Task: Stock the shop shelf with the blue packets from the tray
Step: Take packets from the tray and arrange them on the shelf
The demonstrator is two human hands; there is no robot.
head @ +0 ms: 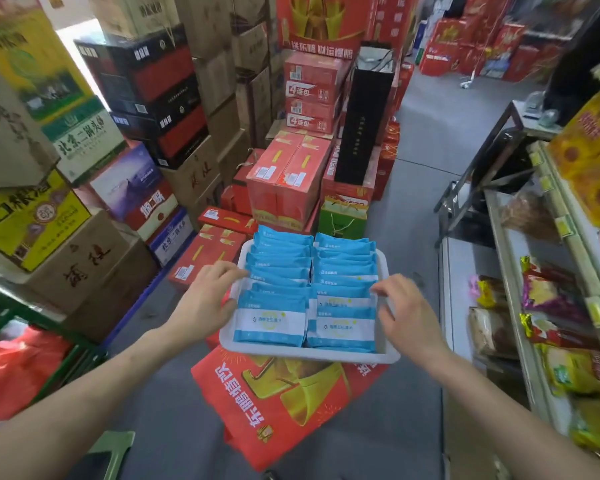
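Blue packets [309,271] stand in two overlapping rows that fill the white tray [309,355] nearly wall to wall. The tray sits on a red carton [291,403], its near rim overhanging the carton's top. The left hand [201,299] lies over the tray's left rim, fingers bent onto the left row; I cannot tell whether it grips. The right hand [406,317] is at the right rim, fingers curled by the right row; contact is unclear. Right of the tray a strip of bare floor [416,237] runs to the shelf [510,271]. Stacked boxes [284,181] crowd beyond and left of the tray
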